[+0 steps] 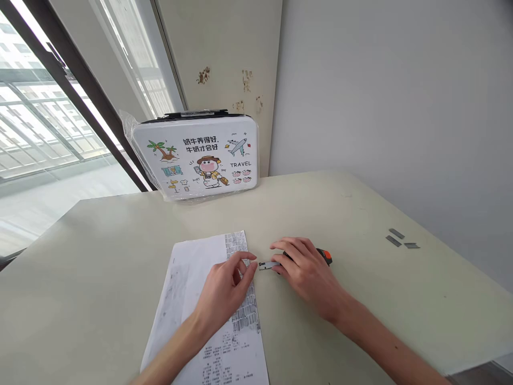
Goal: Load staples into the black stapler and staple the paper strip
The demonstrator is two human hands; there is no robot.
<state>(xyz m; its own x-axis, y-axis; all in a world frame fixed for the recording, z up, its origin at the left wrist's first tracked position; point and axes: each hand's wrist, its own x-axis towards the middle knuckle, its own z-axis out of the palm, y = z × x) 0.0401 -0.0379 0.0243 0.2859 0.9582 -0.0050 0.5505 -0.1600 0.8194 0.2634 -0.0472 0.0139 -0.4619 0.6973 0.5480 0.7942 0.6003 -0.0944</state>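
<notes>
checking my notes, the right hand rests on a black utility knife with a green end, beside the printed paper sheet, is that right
Not quite: in the head view the right hand rests on a black utility knife whose end is orange, not green. It does lie beside the printed white paper sheet.

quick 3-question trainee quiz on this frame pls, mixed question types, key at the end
1. True or false: the right hand rests on a utility knife whose metal tip points toward the left hand.
2. What lies under the left hand?
A. a printed paper sheet
B. a cloth
C. a notebook
3. Fill in: the three loose grey blades lie near the table's ___ edge, by the wall.

Key
1. True. The orange end shows past the right hand, the metal tip sticks out on the left.
2. A. The sheet lies flat on the table; the illustrated case stands behind it.
3. Right.
</notes>
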